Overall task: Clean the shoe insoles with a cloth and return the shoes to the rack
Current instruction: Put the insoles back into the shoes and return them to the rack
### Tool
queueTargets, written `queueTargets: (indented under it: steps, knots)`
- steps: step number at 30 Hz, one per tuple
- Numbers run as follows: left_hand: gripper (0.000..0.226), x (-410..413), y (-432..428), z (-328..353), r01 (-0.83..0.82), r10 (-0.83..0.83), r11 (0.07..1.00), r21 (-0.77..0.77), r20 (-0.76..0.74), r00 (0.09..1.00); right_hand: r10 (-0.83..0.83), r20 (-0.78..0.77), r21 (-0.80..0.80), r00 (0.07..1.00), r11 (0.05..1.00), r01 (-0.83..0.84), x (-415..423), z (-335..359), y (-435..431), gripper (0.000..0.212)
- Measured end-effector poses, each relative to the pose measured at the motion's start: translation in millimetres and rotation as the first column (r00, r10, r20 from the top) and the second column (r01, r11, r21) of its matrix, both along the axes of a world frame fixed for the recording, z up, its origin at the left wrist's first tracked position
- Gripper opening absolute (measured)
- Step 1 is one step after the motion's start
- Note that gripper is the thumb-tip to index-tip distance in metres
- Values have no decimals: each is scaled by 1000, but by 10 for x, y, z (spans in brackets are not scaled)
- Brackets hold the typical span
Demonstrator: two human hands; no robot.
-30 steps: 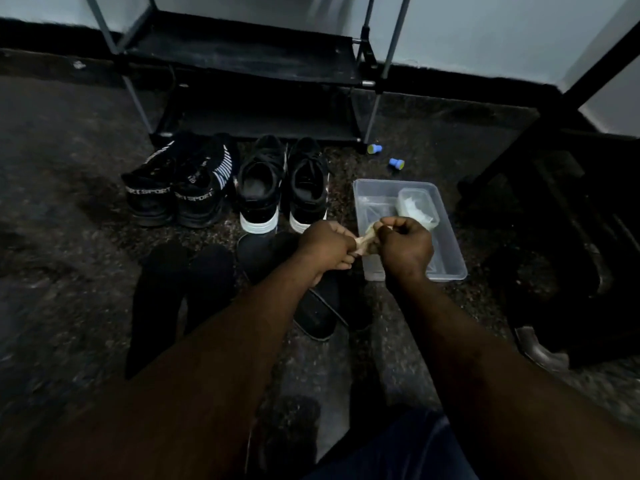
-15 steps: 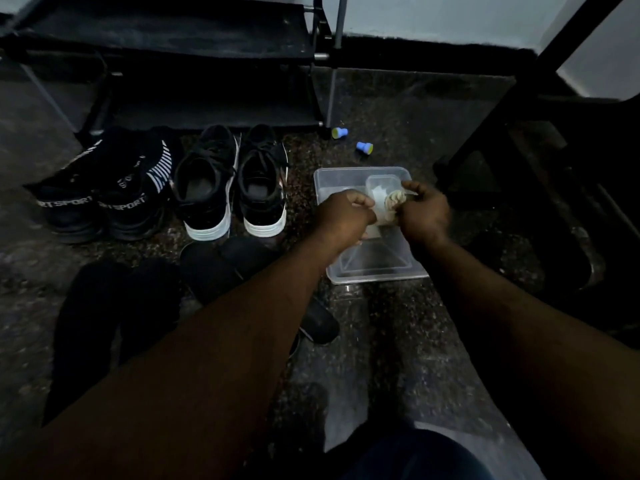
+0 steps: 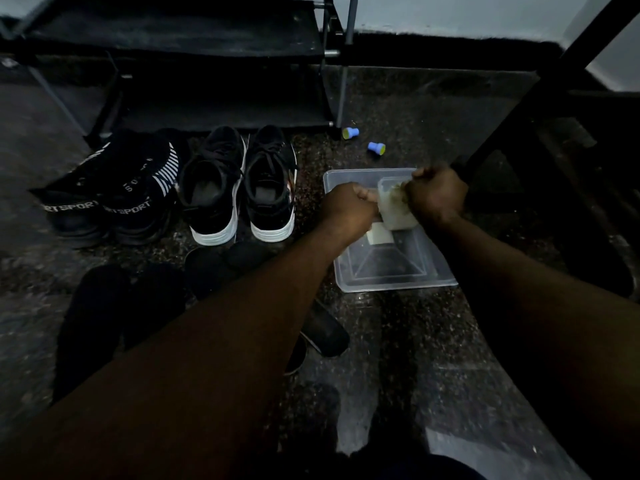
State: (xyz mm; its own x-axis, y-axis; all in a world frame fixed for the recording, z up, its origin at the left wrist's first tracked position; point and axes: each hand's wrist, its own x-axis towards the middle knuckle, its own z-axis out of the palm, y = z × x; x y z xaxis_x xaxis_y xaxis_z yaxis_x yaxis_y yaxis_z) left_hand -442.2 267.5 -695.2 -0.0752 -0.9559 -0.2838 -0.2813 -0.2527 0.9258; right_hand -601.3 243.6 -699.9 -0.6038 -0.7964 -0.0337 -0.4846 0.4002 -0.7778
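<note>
Head view, dim light. Both hands are over the clear plastic tub (image 3: 388, 271) on the speckled floor (image 3: 433, 358), right of the shoes. The left hand (image 3: 346, 206) is fisted, fingers curled round one end of the pale cloth (image 3: 394, 211); the right hand (image 3: 435, 197) is fisted round the other end. The cloth is bunched between them, above the tub's far half (motion blur there, so I cannot tell whether it touches the small translucent container (image 3: 389, 184) inside the tub). A pale flat piece (image 3: 380, 235) sits just below the cloth; cannot tell what it is. The white-soled black sneakers (image 3: 239, 188) stand side by side on the floor in front of the rack (image 3: 173, 29), heels toward the person. The black SPORT-lettered shoes (image 3: 107, 199) stand just left of them. The dark insoles (image 3: 93, 306) lie flat on the floor nearer the person, some partly hidden under the left forearm. Two small blue caps (image 3: 376, 147) lie on the floor by the rack's right leg, beyond the tub.
</note>
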Motion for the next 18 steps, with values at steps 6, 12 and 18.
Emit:
queueTargets:
  steps: [6, 12, 18]
  knots:
    - [10, 28, 24, -50, 15, -15, 1000, -6, 32, 999, 9, -97, -3, 995, 1000, -10, 34, 49, -44, 14]
    - [14, 120, 88, 33, 20, -19, 1000, -17, 61, 998, 82, -373, -46, 924, 993, -107, 159, 41, 190, 26]
    - [7, 381, 202, 134, -13, 14, 1000, -8, 115, 993, 274, -409, -156, 870, 919, -363, 540, 128, 544, 13]
